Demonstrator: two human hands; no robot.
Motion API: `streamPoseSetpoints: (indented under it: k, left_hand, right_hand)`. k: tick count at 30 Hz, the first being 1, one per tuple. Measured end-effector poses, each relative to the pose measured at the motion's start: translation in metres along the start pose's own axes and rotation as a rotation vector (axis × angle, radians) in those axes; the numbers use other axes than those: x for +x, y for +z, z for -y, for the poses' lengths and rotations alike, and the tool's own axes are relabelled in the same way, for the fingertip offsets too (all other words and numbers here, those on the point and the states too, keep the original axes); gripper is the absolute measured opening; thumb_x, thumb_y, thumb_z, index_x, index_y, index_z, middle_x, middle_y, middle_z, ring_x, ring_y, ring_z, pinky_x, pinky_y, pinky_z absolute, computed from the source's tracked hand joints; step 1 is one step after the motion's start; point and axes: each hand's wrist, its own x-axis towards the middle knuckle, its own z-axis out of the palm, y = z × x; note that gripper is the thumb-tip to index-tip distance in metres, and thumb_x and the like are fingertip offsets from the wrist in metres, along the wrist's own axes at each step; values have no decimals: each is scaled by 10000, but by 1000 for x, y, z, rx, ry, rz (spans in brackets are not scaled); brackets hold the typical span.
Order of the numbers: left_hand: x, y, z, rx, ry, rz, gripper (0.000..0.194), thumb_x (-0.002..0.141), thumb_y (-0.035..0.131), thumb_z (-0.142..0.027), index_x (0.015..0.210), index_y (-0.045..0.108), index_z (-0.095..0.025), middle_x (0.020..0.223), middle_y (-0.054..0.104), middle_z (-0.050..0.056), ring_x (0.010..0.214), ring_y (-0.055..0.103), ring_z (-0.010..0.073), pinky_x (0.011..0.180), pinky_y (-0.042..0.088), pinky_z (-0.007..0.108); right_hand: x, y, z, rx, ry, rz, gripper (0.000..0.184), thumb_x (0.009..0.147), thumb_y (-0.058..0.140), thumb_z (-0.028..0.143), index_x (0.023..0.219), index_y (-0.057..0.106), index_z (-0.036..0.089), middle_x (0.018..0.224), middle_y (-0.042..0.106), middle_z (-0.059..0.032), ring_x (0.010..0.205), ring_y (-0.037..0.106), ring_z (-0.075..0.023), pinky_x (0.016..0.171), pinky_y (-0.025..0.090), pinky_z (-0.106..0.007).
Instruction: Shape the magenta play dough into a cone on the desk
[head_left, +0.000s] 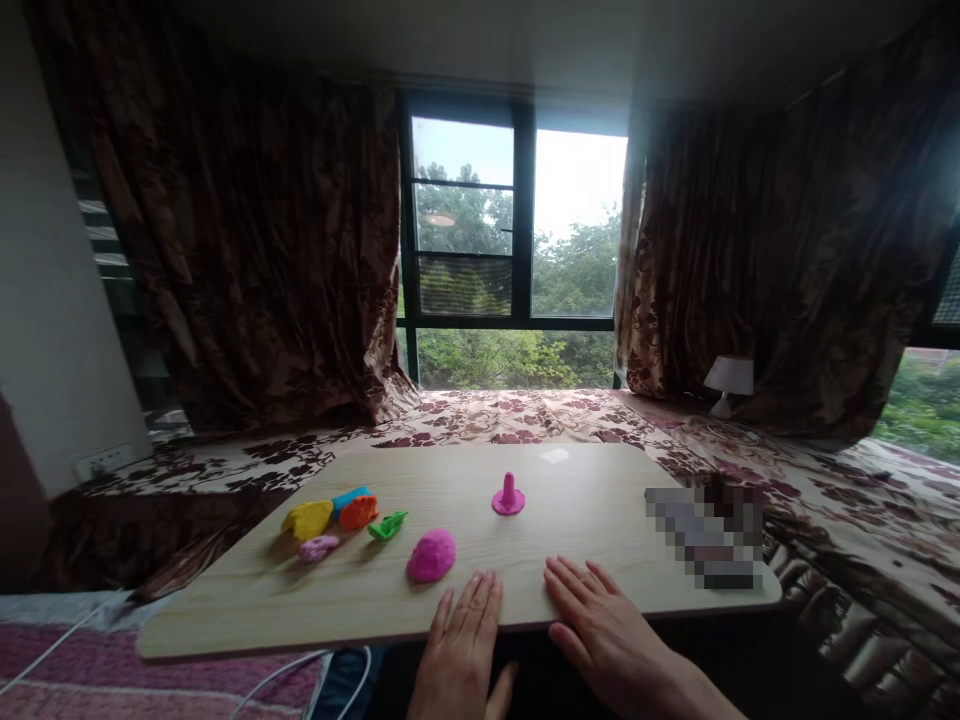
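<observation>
Both hands rest at the near edge of a light wooden tabletop (262,600), holding nothing. My left hand (463,640) has its fingers stretched forward, just short of a rounded lump of magenta modelling clay (433,555). My right hand (596,612) lies with its fingers out flat on the board. Beyond and between them stands a magenta clay piece (508,496), a flat disc with an upright stem. To the left sit clay lumps: yellow (307,520), blue (349,499), orange (359,513), green (388,526) and pale pink (319,547).
A blurred-out object (705,535) lies at the board's right side. A small white patch (556,456) shows near the far edge. Behind are a flowered cover (480,415), a small lamp (730,378), curtains and a window. White cables (277,680) run below the board at left.
</observation>
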Motion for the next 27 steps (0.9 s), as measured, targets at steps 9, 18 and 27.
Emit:
streamPoseSetpoints:
  k: [9,18,27]
  left_hand:
    - [1,-3,-1,293,95,-48,628,778,487,-247,1373,317,-143,1414,399,53,1296,352,216,1024,277,388]
    - [1,-8,-10,274,15,33,612,826,441,-264,1399,253,-160,1455,322,31,1338,269,209,1058,228,414]
    - [1,-3,-5,269,68,-33,626,782,483,-243,1377,310,-152,1416,397,47,1303,340,218,1032,264,390]
  right_hand:
    - [36,-14,-23,26,96,2,541,936,257,439,1376,324,132,1445,282,-140,1344,240,-252,1074,184,-495]
    - [0,-5,-9,51,33,39,526,936,248,442,1411,240,217,1466,248,-76,1354,220,-214,1102,123,-454]
    - [-3,-8,-10,56,-39,50,533,929,256,467,1409,242,236,1472,226,-60,1359,203,-214,1102,134,-451]
